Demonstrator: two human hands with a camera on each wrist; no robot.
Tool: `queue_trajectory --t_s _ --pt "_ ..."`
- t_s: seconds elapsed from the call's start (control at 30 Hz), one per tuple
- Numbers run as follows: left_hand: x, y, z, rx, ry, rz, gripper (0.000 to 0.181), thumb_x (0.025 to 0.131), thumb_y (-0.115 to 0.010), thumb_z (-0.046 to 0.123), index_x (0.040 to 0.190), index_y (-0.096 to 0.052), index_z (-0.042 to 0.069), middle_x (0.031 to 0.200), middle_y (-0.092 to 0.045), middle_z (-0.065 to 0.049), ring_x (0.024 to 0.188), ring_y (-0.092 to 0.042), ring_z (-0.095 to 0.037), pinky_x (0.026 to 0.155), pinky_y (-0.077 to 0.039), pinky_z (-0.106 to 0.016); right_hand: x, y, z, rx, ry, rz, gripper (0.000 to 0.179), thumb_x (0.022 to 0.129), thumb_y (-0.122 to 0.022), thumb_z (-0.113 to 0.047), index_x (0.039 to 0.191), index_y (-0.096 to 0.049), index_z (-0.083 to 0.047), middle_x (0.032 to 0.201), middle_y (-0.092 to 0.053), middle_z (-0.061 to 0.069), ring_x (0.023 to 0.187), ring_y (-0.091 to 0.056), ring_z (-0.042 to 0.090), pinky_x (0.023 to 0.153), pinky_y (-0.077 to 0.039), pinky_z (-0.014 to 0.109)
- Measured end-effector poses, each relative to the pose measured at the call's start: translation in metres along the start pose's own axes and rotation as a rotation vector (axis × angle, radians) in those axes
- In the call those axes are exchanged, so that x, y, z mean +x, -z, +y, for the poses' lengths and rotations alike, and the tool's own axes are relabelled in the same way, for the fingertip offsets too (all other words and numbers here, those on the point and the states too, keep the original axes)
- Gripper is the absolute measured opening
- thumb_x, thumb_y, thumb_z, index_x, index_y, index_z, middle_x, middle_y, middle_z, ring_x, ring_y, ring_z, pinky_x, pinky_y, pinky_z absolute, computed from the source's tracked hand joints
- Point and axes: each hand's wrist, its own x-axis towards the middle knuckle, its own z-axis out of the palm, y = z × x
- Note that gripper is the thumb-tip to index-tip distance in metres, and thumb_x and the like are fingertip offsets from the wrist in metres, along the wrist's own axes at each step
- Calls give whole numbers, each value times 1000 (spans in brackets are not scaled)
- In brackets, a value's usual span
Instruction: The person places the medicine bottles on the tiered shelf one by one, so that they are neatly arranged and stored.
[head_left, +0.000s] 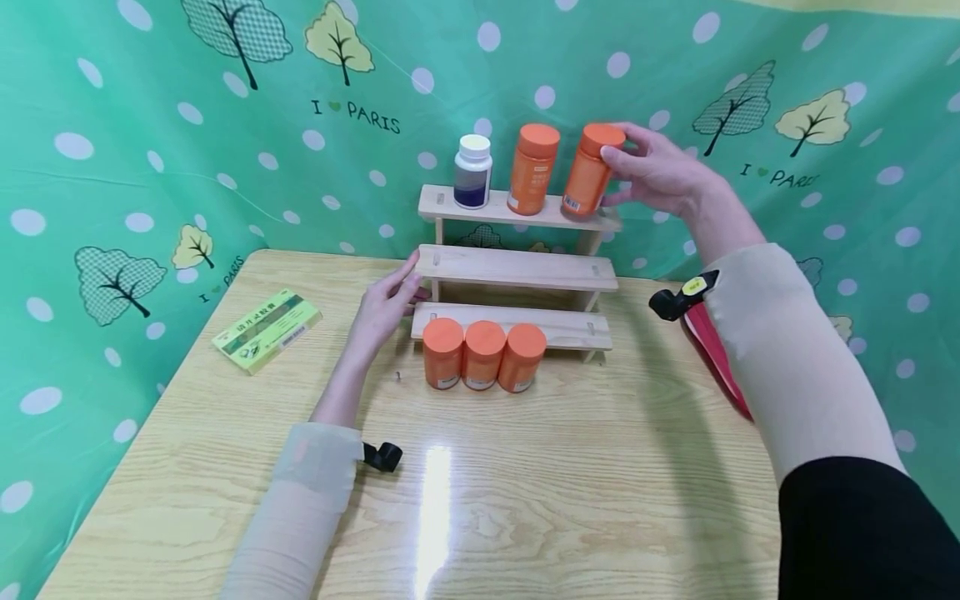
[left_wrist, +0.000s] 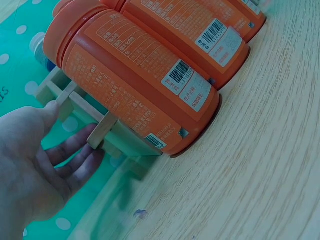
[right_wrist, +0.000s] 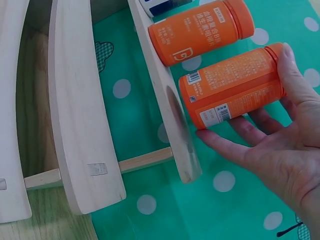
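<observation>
A three-tier wooden shelf rack (head_left: pixel 517 267) stands at the back of the table. My right hand (head_left: pixel 660 171) holds an orange bottle (head_left: pixel 588 175) at the right end of the top tier, thumb at the cap and fingers along its far side. In the right wrist view this bottle (right_wrist: pixel 232 87) tilts, its base close to the board. Beside it on that tier are another orange bottle (head_left: pixel 533 171) and a white-capped bottle (head_left: pixel 472 171). My left hand (head_left: pixel 382 308) grips the rack's left end; in the left wrist view its fingertips curl at a wooden piece (left_wrist: pixel 102 130).
Several things lie around: three orange bottles (head_left: pixel 484 357) side by side in front of the lowest tier, a green-yellow box (head_left: pixel 267 331) on the left, and a red item (head_left: pixel 716 358) at the right, partly hidden by my right arm. A green dotted cloth (head_left: pixel 300 175) hangs behind.
</observation>
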Motion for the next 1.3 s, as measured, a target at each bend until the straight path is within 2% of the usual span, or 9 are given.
queue_trajectory --t_s 0.33,0.63,0.87,1.03,1.17,1.3 --pt "0 0 0 -10 -4 -4 52 105 -48 56 155 -37 47 164 -42 -6 128 -63 -34 102 -59 -49 4 0 7 -58 -16 21 55 100 -66 -25 151 -46 -26 143 -49 0 131 -46 26 89 -60 40" --pt "0 0 0 -9 6 5 52 103 -48 60 154 -38 49 167 -37 -2 127 -64 -33 101 -60 -49 5 1 10 -35 -35 31 58 100 -66 -27 153 -44 -29 146 -48 0 134 -43 28 101 -47 50" --pt "0 0 1 -9 13 -1 52 104 -48 58 154 -37 48 166 -39 -3 124 -65 -34 101 -60 -49 5 3 12 -42 -26 13 58 101 -65 -26 155 -43 -28 148 -47 2 136 -42 28 93 -57 43" --pt "0 0 2 -23 21 -6 51 105 -48 56 154 -37 49 164 -44 -5 123 -66 -33 102 -59 -49 5 3 12 -43 -30 12 60 100 -66 -27 155 -42 -30 150 -45 2 138 -41 28 91 -59 41" --pt "0 0 1 -28 26 -10 51 104 -49 56 153 -38 50 151 -58 -15 121 -67 -34 102 -59 -50 4 2 12 -45 -33 14 62 100 -66 -27 156 -41 -30 151 -44 2 137 -42 27 92 -59 41" --pt "1 0 1 -32 27 -12 50 105 -50 55 153 -38 50 140 -64 -22 121 -68 -35 102 -59 -51 5 2 13 -47 -38 23 63 98 -68 -27 156 -41 -30 151 -43 1 134 -44 26 91 -60 39"
